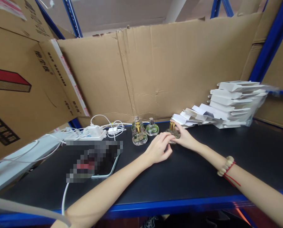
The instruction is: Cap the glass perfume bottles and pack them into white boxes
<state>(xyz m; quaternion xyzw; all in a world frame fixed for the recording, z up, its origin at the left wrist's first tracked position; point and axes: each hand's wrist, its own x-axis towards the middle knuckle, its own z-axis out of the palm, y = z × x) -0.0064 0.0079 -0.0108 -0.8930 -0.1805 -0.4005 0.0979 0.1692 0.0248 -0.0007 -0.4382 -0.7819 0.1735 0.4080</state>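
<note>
My right hand [183,136] is closed around a small glass perfume bottle [172,127] with a gold cap, which stands upright on the black tabletop. My left hand [158,147] is just left of that bottle, fingers loosely bent and thumb apart. Its fingertips reach the front of the bottle near my right fingers; whether they press on the glass is hard to tell. Further left is another gold-capped perfume bottle [140,137], with a silver-capped bottle [136,119] partly hidden behind it. A green-tinted perfume bottle [152,128] with a silver cap stands between these and my hands.
Folded white cartons [234,104] are stacked at the back right, several flatter ones [198,114] leaning beside them. A tablet-like device [105,172], partly blurred out, lies left. Behind it are a power strip [94,132] and white cables. Cardboard [179,69] walls the back; a blue edge [155,205] runs in front.
</note>
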